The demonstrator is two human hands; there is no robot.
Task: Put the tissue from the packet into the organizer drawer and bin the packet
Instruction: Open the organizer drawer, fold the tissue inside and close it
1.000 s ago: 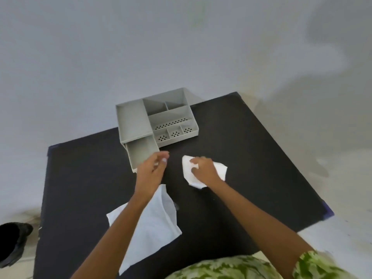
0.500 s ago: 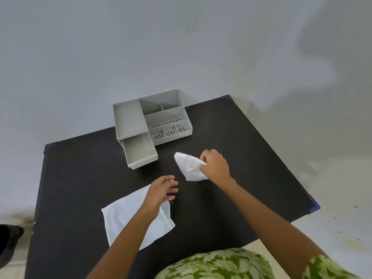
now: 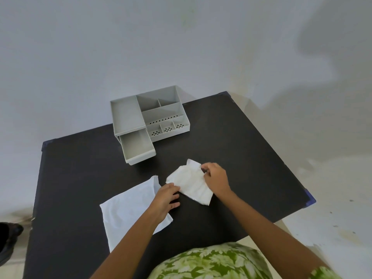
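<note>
Both grips pinch the tissue: left hand, right hand. Flat packet at 8 o'clock; organizer, drawer open, at 11. Black tabletop, grey wall.

No text, label, brand, number or sign can be read anywhere in view.

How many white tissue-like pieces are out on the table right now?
2: a crumpled piece held between both hands, mid-table; a flat sheet nearer the person, under the left hand.
</note>
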